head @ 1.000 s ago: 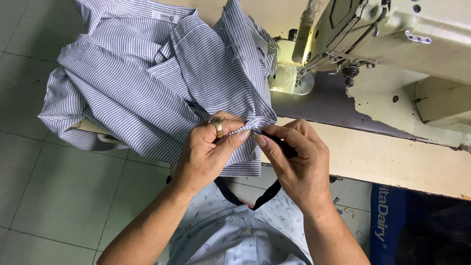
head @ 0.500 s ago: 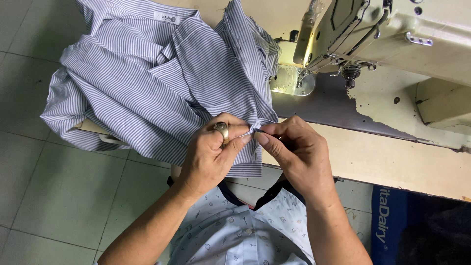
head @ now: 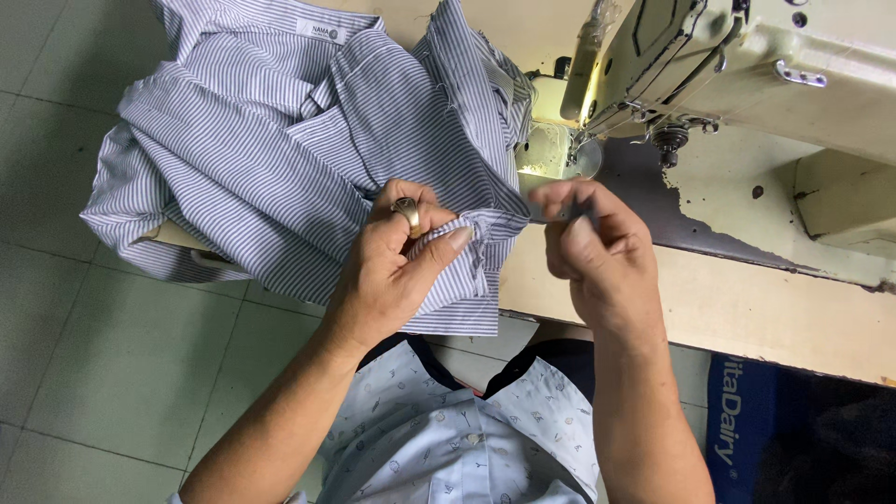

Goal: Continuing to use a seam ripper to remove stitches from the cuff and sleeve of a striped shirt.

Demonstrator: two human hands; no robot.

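On table front edge: blue-and-white striped cotton shirt (head: 308, 159) hanging over green tiled floor (head: 112, 355).
Left hand (head: 397, 271): fingers pinching shirt fold.
Right hand (head: 597, 252): fingertips pressed together, contents unclear.
Behind: cream sewing machine (head: 747, 65).

A blue-and-white pinstriped cotton shirt (head: 280, 140) lies heaped and crumpled across the upper left of the frame, its bulk hanging over the left end of the table toward the tiled floor. Its collar, with a small white label, sits at the top centre. One folded, seamed edge runs down to the middle of the frame, where it is bunched into small pleats and pinched flat. A lower panel of the cloth hangs straight down past the table's front edge.
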